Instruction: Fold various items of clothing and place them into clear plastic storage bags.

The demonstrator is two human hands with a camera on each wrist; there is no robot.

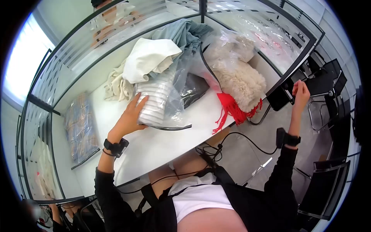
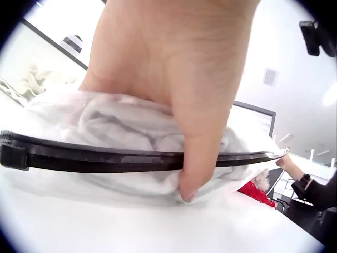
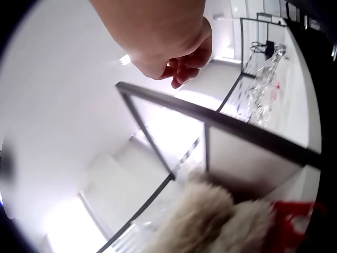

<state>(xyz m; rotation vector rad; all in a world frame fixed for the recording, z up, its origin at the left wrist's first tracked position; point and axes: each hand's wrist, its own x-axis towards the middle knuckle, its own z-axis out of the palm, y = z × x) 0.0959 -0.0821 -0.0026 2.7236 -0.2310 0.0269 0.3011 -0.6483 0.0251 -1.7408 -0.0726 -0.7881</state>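
A clear bag with a black zip strip (image 2: 105, 159) holds a folded white-and-grey striped garment (image 1: 154, 101). My left hand (image 1: 130, 117) grips its near left end, the thumb (image 2: 199, 168) bent down over the strip and the fingers spread on the striped cloth. My right hand (image 1: 301, 94) is raised beyond the table's right edge, fingers loosely curled and holding nothing; the right wrist view shows this hand (image 3: 179, 58) above the fluffy beige item. A white cloth (image 1: 148, 58) lies against the far end of the striped garment.
A blue-grey garment (image 1: 183, 33), a dark bagged item (image 1: 195, 89), a beige fluffy item (image 1: 241, 83) and red fringed cloth (image 1: 230, 108) lie towards the back and right. Cream cloth (image 1: 116, 83) and a bagged plaid item (image 1: 82, 129) are left. Partitions (image 1: 56, 83) border the table.
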